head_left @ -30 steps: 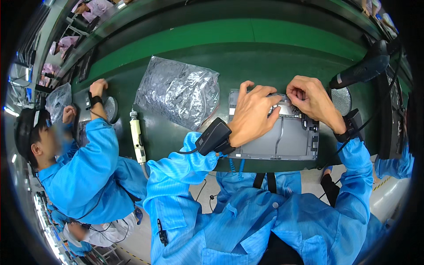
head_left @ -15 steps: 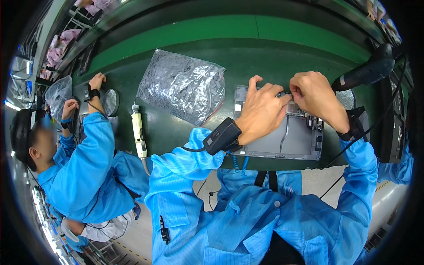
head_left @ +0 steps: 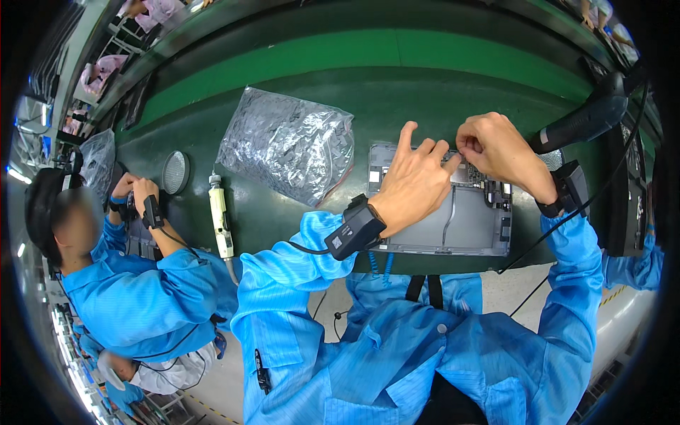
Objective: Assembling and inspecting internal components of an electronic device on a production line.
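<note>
A grey laptop chassis [head_left: 478, 223] lies on the green bench in front of me, with a circuit board and small dark parts along its far side. My left hand [head_left: 416, 185] rests over its left half, palm down. The index finger points away from me, the others are spread, and nothing shows in them. At the chassis's far edge, my right hand [head_left: 491, 147] is closed in a pinch, close to the left fingertips. What it pinches, if anything, is hidden by the fingers. Both wrists carry black strapped devices.
Left of the chassis lies a clear bag [head_left: 287, 145] of small dark pieces. Beyond it are a cream electric screwdriver [head_left: 220, 216] and a round metal dish [head_left: 176, 172]. A black handheld tool [head_left: 584, 124] stands at the right. A co-worker [head_left: 142, 283] sits at my left.
My left fingers have spread a little and drawn slightly away from the right fingertips. The right hand keeps its pinch. The co-worker's hands have come together, and the view has shifted slightly.
</note>
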Available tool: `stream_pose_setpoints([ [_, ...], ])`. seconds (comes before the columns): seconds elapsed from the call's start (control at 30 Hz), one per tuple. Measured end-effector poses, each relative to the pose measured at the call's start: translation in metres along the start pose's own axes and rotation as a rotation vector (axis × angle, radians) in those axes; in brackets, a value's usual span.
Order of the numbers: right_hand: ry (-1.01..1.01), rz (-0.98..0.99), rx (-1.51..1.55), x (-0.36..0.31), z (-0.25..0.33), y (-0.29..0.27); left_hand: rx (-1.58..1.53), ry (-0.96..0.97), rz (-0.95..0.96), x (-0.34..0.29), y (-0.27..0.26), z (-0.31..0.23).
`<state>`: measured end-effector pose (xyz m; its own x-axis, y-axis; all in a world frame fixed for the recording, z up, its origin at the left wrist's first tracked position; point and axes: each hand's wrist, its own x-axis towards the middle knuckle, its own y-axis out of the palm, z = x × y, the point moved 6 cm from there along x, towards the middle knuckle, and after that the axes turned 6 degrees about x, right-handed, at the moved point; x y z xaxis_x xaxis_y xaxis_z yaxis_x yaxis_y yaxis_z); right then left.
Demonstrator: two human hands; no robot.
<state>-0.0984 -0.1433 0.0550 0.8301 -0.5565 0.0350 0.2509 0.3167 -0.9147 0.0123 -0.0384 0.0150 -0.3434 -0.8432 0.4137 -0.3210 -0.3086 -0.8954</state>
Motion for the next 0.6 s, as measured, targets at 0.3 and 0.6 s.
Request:
stream_pose_setpoints([
  [0.3, 0.109, 0.036, 0.531, -0.004, -0.039, 0.01, 0.055, 0.02, 0.057, 0.001, 0.0, -0.006],
  [0.6, 0.179, 0.112, 0.544, 0.002, -0.043, 0.017, 0.051, 0.005, 0.084, -0.003, 0.0, -0.007],
])
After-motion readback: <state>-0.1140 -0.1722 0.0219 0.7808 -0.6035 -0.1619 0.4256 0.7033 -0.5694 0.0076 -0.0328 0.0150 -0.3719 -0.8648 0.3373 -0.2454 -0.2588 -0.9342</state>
